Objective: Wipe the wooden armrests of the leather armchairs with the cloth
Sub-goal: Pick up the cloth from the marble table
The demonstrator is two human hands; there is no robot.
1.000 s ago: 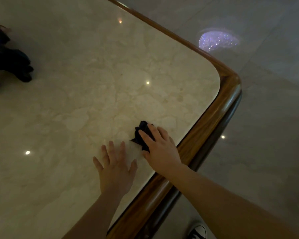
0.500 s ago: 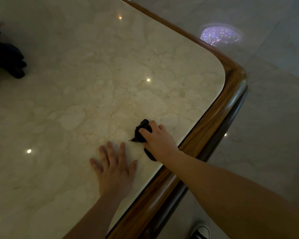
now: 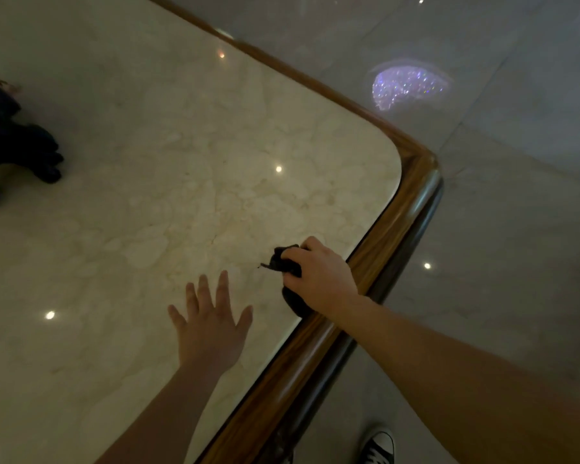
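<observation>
A dark crumpled cloth (image 3: 283, 261) lies on a pale marble table top (image 3: 168, 195), close to its right edge. My right hand (image 3: 322, 276) is closed over the cloth, and bits of it stick out at the fingers and under the wrist. My left hand (image 3: 210, 319) lies flat on the marble just left of it, fingers spread, holding nothing. No armchair or armrest is in view.
A rounded wooden rim (image 3: 412, 182) frames the table top and turns a corner at the right. A dark object (image 3: 17, 152) stands at the left edge. Grey glossy floor (image 3: 516, 212) lies beyond, with a sparkling light patch (image 3: 409, 87). A black sneaker (image 3: 379, 447) shows at the bottom.
My right hand has curled tighter over the cloth and bunched it up near the table edge. My left hand has stayed flat on the marble.
</observation>
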